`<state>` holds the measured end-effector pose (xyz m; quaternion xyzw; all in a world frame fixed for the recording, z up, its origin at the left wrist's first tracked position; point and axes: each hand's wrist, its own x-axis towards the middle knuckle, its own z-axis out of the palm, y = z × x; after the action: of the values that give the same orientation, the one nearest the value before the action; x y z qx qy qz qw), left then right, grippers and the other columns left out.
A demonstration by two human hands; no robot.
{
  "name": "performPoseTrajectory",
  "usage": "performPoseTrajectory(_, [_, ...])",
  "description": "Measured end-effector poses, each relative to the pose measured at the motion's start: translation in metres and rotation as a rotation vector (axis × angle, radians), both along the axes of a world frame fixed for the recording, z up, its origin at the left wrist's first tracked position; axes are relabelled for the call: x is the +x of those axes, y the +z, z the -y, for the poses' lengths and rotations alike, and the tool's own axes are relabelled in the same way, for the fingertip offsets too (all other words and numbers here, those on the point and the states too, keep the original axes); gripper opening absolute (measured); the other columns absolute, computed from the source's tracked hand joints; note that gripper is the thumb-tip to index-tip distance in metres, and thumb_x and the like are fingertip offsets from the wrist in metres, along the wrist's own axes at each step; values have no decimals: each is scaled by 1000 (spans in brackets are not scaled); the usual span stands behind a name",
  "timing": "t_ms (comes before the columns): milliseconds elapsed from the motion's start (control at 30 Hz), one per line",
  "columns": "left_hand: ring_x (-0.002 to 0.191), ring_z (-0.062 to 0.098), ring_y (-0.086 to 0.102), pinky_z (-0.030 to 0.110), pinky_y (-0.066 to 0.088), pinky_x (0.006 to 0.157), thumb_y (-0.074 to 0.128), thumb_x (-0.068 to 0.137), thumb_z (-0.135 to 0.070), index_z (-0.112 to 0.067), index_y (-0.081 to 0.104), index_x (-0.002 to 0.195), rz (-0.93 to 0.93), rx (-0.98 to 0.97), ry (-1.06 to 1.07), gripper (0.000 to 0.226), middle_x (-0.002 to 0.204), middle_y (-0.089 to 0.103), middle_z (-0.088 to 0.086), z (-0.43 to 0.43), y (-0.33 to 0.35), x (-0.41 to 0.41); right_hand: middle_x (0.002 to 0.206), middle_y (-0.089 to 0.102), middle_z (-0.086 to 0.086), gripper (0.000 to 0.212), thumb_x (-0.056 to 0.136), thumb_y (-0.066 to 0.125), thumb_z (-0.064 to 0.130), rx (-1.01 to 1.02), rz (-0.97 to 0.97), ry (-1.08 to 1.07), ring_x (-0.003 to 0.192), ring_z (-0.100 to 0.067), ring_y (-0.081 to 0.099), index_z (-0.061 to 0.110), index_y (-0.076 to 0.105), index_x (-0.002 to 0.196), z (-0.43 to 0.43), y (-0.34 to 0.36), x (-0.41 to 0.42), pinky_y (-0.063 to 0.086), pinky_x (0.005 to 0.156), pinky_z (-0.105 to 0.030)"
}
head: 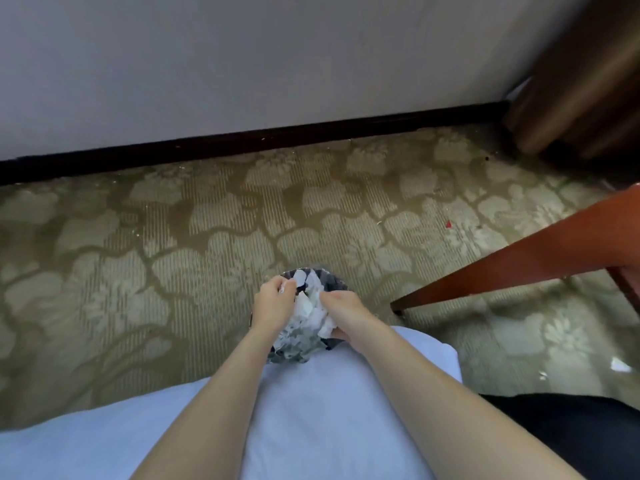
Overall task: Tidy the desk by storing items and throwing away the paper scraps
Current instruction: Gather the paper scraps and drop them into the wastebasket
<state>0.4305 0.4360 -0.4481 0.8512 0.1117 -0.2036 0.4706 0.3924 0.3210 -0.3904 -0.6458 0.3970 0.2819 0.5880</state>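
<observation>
Head view: your left hand (273,304) and right hand (346,311) apparently pinched paper scraps (306,308) over the bin (338,285); dumping step, release next.

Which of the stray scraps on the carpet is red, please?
The tiny scrap above the wooden bar; the other scrap at lower right is white.

Wall (242,64): plain, pale grey.
Skirting board (242,141): dark, set along the wall's foot.
Carpet (166,237): olive, patterned with pale leaves.
Curtain (585,81): brown, hung far right.
Wooden leg (519,265): reddish, slanted, at right.
</observation>
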Motion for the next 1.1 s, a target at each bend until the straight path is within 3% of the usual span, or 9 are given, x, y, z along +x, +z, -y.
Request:
performPoseTrajectory(67, [70,17,43,31,30,61,43,93,-19,-10,52,79,-38,12,-29,19,69,49,-1,0,-4,0,93,55,-12,26,97,40,17,46,-63,-23,85,-23,55,7,60,108,0,-3,2,51,87,-38])
performPoseTrajectory(133, [83,17,49,28,34,71,42,96,-21,-12,59,101,-87,37,-57,20,86,57,-1,-1,-4,0,118,59,-16,32,99,37,16,26,-95,-4,109,-28,57,4,54,124,2,0,3,45,100,-39])
performPoseTrajectory(233, [105,24,54,31,41,84,40,97,-24,-10,55,123,-149,84,-158,34,115,61,7,-2,-6,0,134,52,-15,36,99,37,17,-7,-73,70,121,-27,52,2,50,129,9,5,-2,43,103,-41])
performPoseTrajectory(333, [110,26,55,35,44,89,42,97,-23,-9,57,120,-149,88,-250,31,117,60,7,-1,4,-2,127,56,-15,33,99,38,19,-40,-17,111,108,-24,59,4,53,124,20,11,-9,45,100,-40])
performPoseTrajectory(467, [101,24,60,36,46,89,43,96,-22,-15,60,109,-116,2,-386,22,107,64,5,8,36,-14,94,58,-12,31,95,42,14,-150,106,211,81,-20,54,-6,59,113,36,29,-23,48,68,-26])
performPoseTrajectory(567, [94,20,59,30,43,83,45,96,-20,-15,60,107,-67,10,-488,20,100,64,4,18,61,-25,82,59,-18,27,90,46,11,-269,188,340,75,-28,53,-7,64,100,47,47,-36,52,79,-38])
performPoseTrajectory(733, [93,12,55,23,37,78,44,97,-23,-12,61,111,110,92,-701,25,96,60,-3,44,131,-44,82,62,1,19,89,51,17,-505,336,511,90,-20,60,14,69,95,74,108,-65,47,82,-31])
performPoseTrajectory(833, [99,14,58,24,42,82,46,96,-25,-14,61,110,212,132,-830,24,105,64,-1,61,179,-54,92,66,-1,20,90,53,22,-615,400,581,94,-19,59,14,68,98,91,153,-88,46,83,-30])
performPoseTrajectory(1100, [98,10,60,31,48,91,46,96,-36,-22,61,108,494,199,-1088,23,108,66,-6,107,307,-100,87,63,5,14,90,54,27,-892,577,513,86,-17,57,21,66,95,133,267,-168,46,80,-31])
